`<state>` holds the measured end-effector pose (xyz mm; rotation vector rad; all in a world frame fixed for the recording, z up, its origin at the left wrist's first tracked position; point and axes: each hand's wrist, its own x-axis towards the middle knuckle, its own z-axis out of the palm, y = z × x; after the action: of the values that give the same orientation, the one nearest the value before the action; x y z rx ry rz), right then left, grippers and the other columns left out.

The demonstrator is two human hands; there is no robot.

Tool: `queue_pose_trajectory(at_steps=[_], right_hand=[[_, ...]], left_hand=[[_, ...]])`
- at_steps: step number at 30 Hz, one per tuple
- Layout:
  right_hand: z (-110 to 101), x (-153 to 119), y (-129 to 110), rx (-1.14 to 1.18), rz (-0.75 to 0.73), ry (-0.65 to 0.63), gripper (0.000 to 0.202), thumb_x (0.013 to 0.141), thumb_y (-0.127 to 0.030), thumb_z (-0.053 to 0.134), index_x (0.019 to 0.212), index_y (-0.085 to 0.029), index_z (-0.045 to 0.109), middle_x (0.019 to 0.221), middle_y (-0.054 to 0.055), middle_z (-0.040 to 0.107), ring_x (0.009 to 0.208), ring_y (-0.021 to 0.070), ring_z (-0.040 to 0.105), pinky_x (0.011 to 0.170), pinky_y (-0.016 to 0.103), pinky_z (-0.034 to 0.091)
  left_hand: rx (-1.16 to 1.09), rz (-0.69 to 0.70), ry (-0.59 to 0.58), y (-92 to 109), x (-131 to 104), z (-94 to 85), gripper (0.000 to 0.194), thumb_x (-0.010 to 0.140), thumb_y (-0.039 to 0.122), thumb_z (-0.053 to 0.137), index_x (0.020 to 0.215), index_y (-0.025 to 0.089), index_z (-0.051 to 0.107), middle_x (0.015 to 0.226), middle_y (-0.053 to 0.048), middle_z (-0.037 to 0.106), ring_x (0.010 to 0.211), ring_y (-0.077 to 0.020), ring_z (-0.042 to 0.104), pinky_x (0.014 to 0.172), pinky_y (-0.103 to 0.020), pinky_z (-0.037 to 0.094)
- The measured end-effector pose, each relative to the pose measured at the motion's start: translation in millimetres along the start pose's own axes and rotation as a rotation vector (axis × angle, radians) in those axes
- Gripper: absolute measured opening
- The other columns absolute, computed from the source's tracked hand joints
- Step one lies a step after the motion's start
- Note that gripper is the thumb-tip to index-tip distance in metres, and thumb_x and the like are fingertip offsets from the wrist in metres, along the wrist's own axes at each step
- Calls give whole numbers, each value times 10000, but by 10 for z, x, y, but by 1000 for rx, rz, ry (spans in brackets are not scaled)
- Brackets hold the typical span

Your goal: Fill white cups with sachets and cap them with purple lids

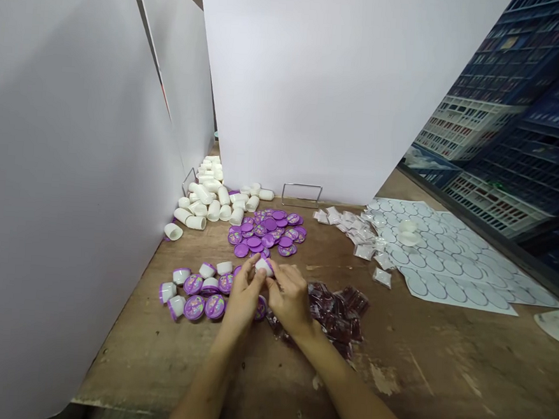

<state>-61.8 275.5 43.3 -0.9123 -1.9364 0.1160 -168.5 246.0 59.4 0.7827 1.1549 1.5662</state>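
Between the fingers of both hands is a small white cup (264, 268) with a purple lid at its far side. My left hand (245, 287) grips it from the left, and my right hand (291, 294) closes on it from the right. To the left, several lidded white cups (208, 285) lie in a cluster, some with the printed purple lid up, others tipped over. Beyond the hands spreads a pile of loose purple lids (268, 230). Dark reddish-brown sachets (336, 315) lie beside and partly behind my right hand.
White cups (213, 201), stacked and loose, fill the back left. Small clear-white packets (354, 229) lie at the back right, near sheets printed with circles (448, 259). White panels (316, 91) stand at the back and left. Blue and white crates (486, 122) rise on the right.
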Motion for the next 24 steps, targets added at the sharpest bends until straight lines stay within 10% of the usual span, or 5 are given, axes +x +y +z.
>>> queue_pose_trajectory(at_steps=[8,15,19,24], right_hand=[[60,-4,-150,120,90,91,364,919,-124,467,1249,-133,622,1116,143,707,1064,244,649,899,389,526],[106,-14,-63,198,122,54,374,909,-129,482,1253,-171,624,1106,117,717,1012,234,665,877,373,542],[149,-42,215,152,79,-171,347,862,-161,570,1195,-179,665,1131,123,710,996,258,630,886,438,528],[134,-193,432,56,88,-409,354,850,-109,548,1175,-142,684,1287,152,631,1054,277,576,918,489,508]], left_hand=[[108,165,219,70,-40,77,256,672,327,753,849,153,691,802,-37,697,751,-160,640,710,-265,501],[241,167,108,72,32,-15,273,717,363,721,873,139,706,790,-54,710,756,-184,653,706,-281,509],[857,139,-102,309,466,-397,341,906,407,490,941,129,684,881,-106,712,809,-226,653,748,-337,515],[1724,26,381,689,1160,-1105,442,886,102,386,1316,85,487,1294,-262,516,1156,-368,546,913,-509,450]])
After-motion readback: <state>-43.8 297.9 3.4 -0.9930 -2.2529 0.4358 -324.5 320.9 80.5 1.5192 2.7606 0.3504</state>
